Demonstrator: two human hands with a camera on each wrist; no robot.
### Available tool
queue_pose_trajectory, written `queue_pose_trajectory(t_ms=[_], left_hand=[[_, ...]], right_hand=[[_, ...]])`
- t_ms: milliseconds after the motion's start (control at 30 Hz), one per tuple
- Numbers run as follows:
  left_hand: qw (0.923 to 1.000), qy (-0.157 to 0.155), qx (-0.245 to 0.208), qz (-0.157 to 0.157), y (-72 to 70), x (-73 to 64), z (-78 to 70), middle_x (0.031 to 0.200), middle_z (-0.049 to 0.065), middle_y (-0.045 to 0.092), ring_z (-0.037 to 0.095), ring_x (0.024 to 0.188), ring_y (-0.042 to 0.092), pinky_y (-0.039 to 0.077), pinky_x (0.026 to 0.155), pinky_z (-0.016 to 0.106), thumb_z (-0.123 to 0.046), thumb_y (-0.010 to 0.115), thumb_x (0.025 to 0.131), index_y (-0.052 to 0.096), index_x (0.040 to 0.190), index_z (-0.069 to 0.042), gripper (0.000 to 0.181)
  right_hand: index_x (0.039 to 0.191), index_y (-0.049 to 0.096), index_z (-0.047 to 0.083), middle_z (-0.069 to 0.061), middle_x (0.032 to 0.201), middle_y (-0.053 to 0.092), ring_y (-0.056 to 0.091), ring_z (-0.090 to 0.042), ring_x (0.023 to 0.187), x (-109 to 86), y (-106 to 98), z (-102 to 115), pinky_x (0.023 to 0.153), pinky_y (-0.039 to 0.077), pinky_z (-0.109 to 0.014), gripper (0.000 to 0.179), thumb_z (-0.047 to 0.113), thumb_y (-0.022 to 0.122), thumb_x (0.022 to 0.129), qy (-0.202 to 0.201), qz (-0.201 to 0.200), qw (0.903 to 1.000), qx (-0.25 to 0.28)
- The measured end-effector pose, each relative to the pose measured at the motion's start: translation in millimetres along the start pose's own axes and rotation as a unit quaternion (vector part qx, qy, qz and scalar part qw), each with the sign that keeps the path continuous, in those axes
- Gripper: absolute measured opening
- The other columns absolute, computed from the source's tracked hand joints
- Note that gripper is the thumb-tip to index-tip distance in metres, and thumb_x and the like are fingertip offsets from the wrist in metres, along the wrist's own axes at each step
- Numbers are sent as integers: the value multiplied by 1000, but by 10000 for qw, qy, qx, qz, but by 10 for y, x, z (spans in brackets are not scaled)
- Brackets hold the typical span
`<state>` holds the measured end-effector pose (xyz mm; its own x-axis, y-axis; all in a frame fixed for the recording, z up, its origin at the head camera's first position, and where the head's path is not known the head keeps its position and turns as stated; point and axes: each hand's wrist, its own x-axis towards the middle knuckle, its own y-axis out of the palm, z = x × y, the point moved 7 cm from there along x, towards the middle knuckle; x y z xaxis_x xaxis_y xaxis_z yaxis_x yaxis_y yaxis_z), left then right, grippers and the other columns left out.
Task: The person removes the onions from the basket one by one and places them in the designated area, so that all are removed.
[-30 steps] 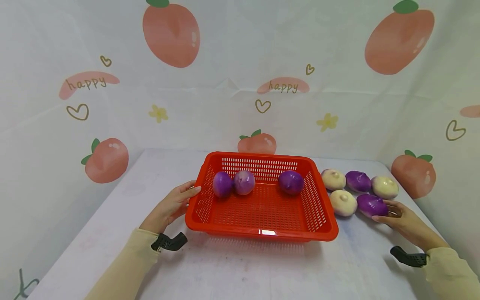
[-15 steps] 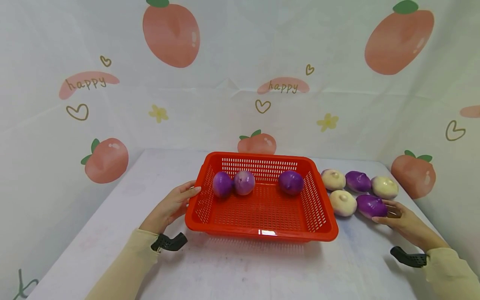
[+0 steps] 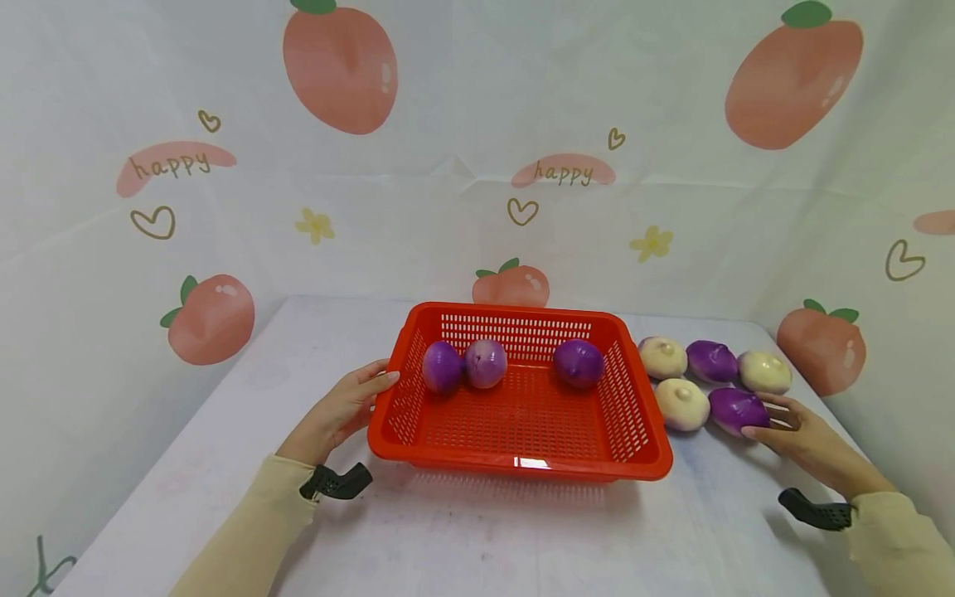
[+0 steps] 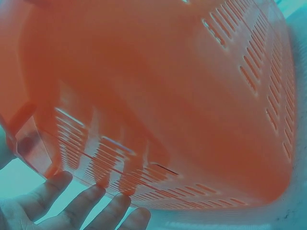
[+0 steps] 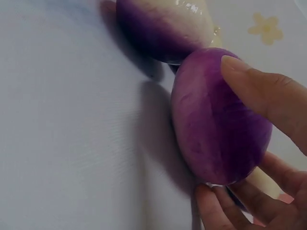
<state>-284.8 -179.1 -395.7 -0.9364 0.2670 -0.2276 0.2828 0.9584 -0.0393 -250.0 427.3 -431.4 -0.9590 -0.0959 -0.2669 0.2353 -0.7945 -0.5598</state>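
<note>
Nothing has visibly shifted, so work seems paused; the left hand (image 3: pixel 341 412) grips the red slotted plastic basket (image 3: pixel 462 456), thumb over rim; the half-curled right hand (image 3: pixel 813 448) holds a glossy purple turnip-shaped vegetable (image 3: pixel 733 410) outside it.

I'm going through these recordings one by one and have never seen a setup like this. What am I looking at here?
There is no machine: the left grip and right grip are a person's bare hands. The wide picture comes from a camera worn on the head, looking forward and down. The two closer ones come from cameras on the wrists, each watching that hand's work.

On the white table is a red basket with three purple onion-like vegetables inside. To its right are three cream ones and two purple ones.

The left grip holds the basket at its left rim. The right grip has thumb and fingers around the nearer purple vegetable; whether it is off the table, I cannot tell.
</note>
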Motion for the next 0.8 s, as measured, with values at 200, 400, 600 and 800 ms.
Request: queue_pose_trajectory(t_ms=[200,400,600,800], left_hand=[[10000,-56,13,-42,-3,1,-1,138,16,53,15,107,62,52,96,41,-36,54,99,30,150,-6,64],[9999,-113,43,-33,-6,4,2,139,14,52,16,109,61,52,97,42,-37,55,98,29,151,-7,66],[9999,-106,108,2,-14,25,7,141,14,49,18,112,59,50,99,44,-38,56,97,30,151,-10,66],[9998,-95,167,3,-8,28,20,142,16,48,19,112,59,50,98,44,-38,55,98,30,151,-10,65]], right_hand=[[146,15,-5,-7,138,46,49,12,102,-28,-195,148,74,45,-10,71,28,56,98,-586,-434,9970,-249],[130,40,32,31,115,52,53,17,101,-26,-432,652,77,43,-4,46,3,53,97,-1705,-662,9800,788],[147,32,30,20,131,49,51,16,108,-36,-461,1485,84,43,-5,54,16,55,99,-1692,-913,9793,627],[145,37,22,8,136,50,54,4,115,27,-182,2427,88,45,-8,52,14,57,98,-2329,-633,9673,781]])
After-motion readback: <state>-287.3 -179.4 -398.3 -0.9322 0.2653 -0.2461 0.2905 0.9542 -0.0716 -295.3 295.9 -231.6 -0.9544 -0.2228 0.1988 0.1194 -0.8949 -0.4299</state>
